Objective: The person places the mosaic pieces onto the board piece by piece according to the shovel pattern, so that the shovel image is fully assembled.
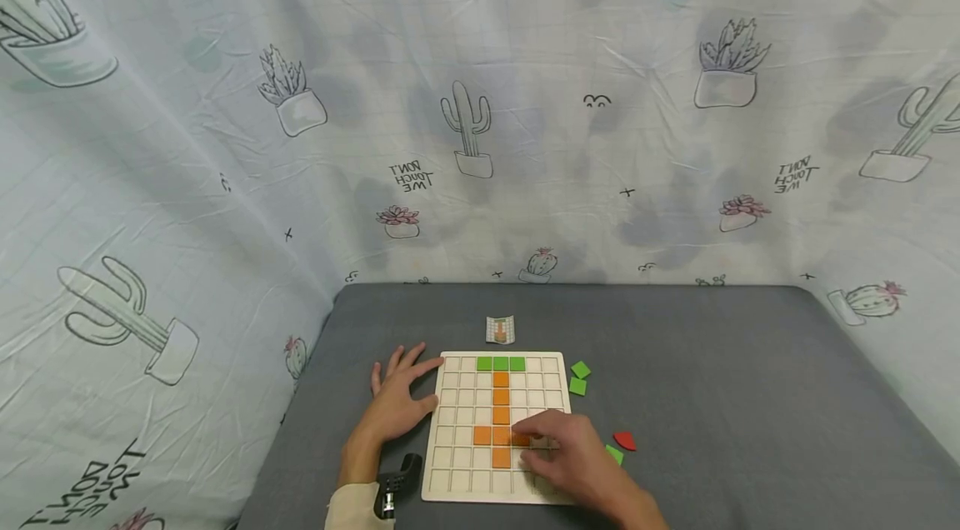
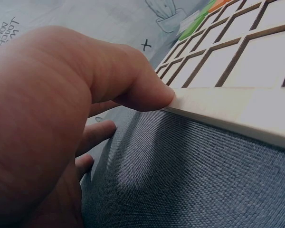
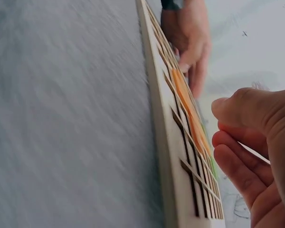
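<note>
In the head view, we see the left hand (image 1: 399, 403), fingers spread wide, at the left edge of the gridded board (image 1: 448, 462), and the right hand (image 1: 576, 453), its bent fingertips a little apart, at the rightmost of the board's orange tiles (image 1: 501, 415). In the left wrist view, we see the left thumb (image 2: 145, 88) touch the rim. In the right wrist view, the fingers (image 3: 242, 109) curve loosely, and we cannot tell whether they touch a tile.
</note>
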Demonstrator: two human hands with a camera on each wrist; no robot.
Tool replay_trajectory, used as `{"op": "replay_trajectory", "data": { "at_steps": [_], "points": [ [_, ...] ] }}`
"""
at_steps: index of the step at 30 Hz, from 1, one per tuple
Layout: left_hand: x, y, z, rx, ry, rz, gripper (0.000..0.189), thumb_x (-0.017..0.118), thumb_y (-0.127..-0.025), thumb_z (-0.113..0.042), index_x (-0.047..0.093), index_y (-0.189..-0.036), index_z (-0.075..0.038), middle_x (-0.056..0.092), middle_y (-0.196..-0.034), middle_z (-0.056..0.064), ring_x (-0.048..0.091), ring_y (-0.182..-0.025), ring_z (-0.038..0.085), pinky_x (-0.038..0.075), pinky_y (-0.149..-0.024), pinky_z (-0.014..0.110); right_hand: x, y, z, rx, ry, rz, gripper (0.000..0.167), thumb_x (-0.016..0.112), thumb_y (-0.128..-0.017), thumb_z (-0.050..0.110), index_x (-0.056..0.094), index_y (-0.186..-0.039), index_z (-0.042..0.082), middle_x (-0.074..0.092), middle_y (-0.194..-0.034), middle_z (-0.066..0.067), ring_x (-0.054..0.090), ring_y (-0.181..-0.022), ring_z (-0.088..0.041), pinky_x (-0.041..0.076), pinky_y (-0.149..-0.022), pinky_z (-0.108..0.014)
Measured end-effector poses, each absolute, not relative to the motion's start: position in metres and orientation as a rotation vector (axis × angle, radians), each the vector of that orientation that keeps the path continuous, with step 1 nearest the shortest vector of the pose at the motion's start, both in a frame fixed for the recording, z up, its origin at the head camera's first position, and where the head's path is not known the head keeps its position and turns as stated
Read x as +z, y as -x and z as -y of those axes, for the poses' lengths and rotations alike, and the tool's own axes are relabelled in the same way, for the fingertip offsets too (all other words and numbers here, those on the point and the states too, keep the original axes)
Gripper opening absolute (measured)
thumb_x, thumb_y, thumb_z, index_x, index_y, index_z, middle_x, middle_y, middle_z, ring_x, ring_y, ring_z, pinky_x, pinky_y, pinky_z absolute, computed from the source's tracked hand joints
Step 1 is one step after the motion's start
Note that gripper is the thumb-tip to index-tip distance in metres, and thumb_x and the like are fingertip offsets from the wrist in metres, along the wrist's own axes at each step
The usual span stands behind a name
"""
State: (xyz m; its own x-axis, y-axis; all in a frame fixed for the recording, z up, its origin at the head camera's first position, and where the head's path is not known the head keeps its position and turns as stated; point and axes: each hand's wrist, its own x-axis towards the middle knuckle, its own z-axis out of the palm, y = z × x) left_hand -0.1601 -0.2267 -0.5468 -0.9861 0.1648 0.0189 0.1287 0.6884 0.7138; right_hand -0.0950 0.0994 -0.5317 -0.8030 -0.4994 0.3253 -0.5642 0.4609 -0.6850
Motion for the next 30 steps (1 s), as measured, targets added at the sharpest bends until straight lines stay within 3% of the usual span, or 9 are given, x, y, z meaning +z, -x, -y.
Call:
{"op": "replay_trajectory", "data": {
  "at_steps": [12,20,30],
  "points": [
    [-0.549,0.16,0.228,1.196,-0.243,-2.851,0.064,0.075,-0.09,-0.009,0.068,-0.152,-0.02,0.04,-0.176,0.016,0.013,-0.168,0.049,-0.01,-0.128,0.075,-0.52,0.104,-0.133,1.236,-0.788,2.643,0.032,0.088,-0.09,0.005,0.083,-0.12,0.013,0.083,-0.116,0.004,0.078,-0.099,-0.015,0.067,-0.085,-0.037],
    [-0.549,0.161,0.227,1.192,-0.244,-2.861,0.063,0.074,-0.089,-0.009,0.069,-0.151,-0.019,0.04,-0.175,0.016,0.014,-0.168,0.05,-0.009,-0.127,0.077,-0.515,0.115,-0.149,1.168,-0.715,2.585,0.037,0.091,-0.083,-0.001,0.084,-0.118,0.01,0.083,-0.111,0.002,0.079,-0.094,-0.018,0.067,-0.083,-0.037],
    [-0.549,0.162,0.228,1.186,-0.248,-2.864,0.062,0.075,-0.089,-0.009,0.07,-0.15,-0.02,0.04,-0.175,0.016,0.015,-0.168,0.05,-0.009,-0.127,0.077,-0.509,0.13,-0.171,1.1,-0.666,2.55,0.039,0.092,-0.083,0.001,0.083,-0.12,0.009,0.083,-0.116,0.003,0.081,-0.098,-0.024,0.068,-0.086,-0.049]
  ]
}}
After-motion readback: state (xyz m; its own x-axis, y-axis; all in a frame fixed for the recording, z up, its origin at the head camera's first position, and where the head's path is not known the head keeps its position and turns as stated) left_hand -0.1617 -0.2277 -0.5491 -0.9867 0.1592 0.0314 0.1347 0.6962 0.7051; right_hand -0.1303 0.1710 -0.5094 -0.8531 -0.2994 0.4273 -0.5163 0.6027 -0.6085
